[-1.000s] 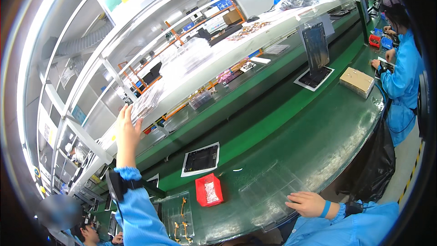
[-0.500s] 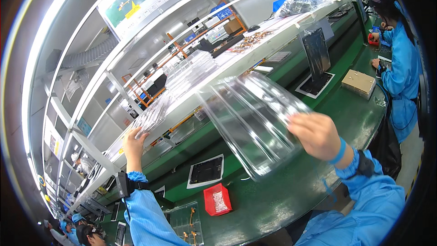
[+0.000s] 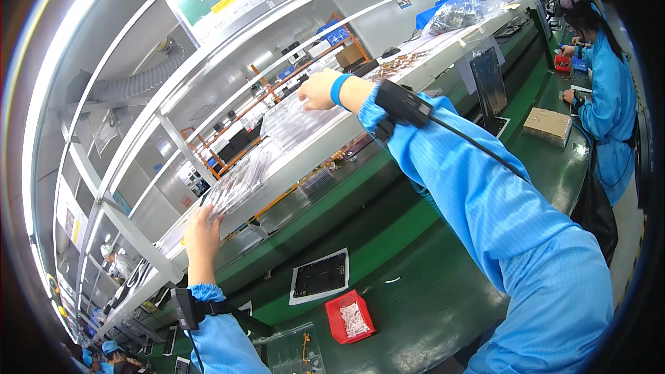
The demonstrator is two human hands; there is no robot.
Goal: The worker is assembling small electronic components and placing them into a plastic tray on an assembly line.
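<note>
My right hand [image 3: 323, 91] reaches up to the shelf, its fingers bent down at the stack of clear plastic trays [image 3: 294, 126]. Its fingertips are closed at a tray's edge, partly lost in glare. On the left, my left hand [image 3: 203, 237] is raised to the shelf's front, fingers curled at the near end of another group of clear plastic trays [image 3: 242, 181]. Below lie a black flat panel on a white sheet [image 3: 320, 275], a red bin [image 3: 338, 320] of small white pieces, and a clear tray with copper-coloured flex parts [image 3: 305, 348].
The white shelf [image 3: 280, 179] runs diagonally above the green bench [image 3: 422, 291]. Shelf posts [image 3: 142, 228] rise at left. A brown box [image 3: 547, 125] sits at right, near a co-worker in blue [image 3: 609, 97]. Copper-coloured parts [image 3: 398, 64] and a clear bag [image 3: 467, 8] lie farther along the shelf.
My right hand has moved up and left from over the bench to the shelf stack, taking the clear tray along. My left hand stays at the shelf edge. The view has shifted slightly.
</note>
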